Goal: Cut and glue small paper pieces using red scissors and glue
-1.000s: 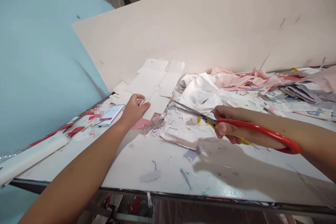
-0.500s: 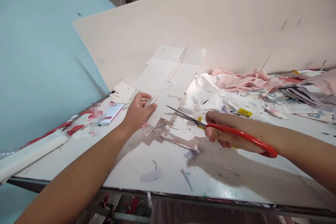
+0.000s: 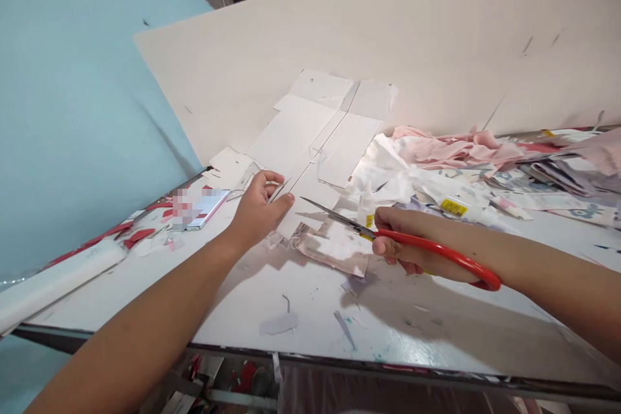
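Observation:
My left hand (image 3: 259, 210) grips the near corner of a flat white cardboard cut-out (image 3: 310, 142), which is lifted and tilted up toward the back board. My right hand (image 3: 412, 242) is closed on red-handled scissors (image 3: 388, 236). Their blades (image 3: 330, 213) point left with the tip just beside the cardboard's lower edge, close to my left fingers. A small glue bottle (image 3: 366, 207) stands behind the blades.
A phone (image 3: 206, 207) lies left of my left hand. White and pink cloth (image 3: 436, 145) and printed paper sheets (image 3: 557, 197) are heaped at the right. Paper scraps (image 3: 279, 323) dot the white table (image 3: 272, 284). A tall board (image 3: 388, 32) leans behind; a white roll (image 3: 53, 284) lies far left.
My left hand has raised the cardboard, so it stands higher against the back board. My right hand and the scissors have moved left toward it, uncovering the glue bottle.

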`<action>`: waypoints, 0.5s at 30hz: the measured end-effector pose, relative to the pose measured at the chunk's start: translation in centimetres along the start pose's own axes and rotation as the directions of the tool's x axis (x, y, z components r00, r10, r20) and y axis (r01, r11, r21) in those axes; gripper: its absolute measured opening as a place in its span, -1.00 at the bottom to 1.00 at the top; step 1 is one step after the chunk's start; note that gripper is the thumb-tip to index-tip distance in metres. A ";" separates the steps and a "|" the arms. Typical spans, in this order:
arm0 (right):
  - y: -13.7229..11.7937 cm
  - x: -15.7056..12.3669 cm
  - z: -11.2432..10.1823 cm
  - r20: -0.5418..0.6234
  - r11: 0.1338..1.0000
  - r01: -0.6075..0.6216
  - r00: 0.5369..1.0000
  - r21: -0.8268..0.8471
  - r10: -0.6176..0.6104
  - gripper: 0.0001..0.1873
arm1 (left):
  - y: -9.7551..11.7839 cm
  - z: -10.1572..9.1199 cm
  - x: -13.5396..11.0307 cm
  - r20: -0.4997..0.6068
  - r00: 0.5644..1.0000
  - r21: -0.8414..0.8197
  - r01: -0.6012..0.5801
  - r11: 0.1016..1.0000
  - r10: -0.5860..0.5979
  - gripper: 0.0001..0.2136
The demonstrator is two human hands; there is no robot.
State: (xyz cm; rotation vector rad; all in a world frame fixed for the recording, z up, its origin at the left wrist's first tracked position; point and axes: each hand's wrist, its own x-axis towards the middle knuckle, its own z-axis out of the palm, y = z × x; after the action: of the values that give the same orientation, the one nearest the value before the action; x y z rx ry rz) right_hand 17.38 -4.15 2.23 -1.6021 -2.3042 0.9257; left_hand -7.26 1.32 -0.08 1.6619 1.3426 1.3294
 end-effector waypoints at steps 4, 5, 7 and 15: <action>0.1 0.0 0.1 -0.015 1.000 0.007 1.000 -0.015 -0.007 -0.55 | 0.0 0.0 -0.1 0.002 1.000 0.019 -0.028 0.999 0.028 -0.71; 0.2 0.0 0.1 -0.019 1.000 0.011 1.000 -0.024 -0.011 -0.54 | 0.0 0.0 -0.1 -0.002 0.999 0.026 -0.033 0.999 0.033 -0.71; 0.3 0.1 0.2 -0.025 0.999 0.022 0.999 -0.038 -0.023 -0.53 | 0.0 0.0 -0.1 -0.008 0.999 0.035 -0.039 0.999 0.040 -0.72; 0.5 0.1 0.4 -0.028 0.999 0.008 1.000 -0.047 -0.009 -0.50 | -0.1 -0.1 -0.2 -0.018 0.999 0.047 -0.050 0.998 0.051 -0.73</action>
State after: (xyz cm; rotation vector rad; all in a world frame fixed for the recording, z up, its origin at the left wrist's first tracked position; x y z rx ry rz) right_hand 17.54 -4.13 1.66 -1.6112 -2.3283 0.8484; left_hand -7.36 1.16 -0.22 1.7289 1.3599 1.3553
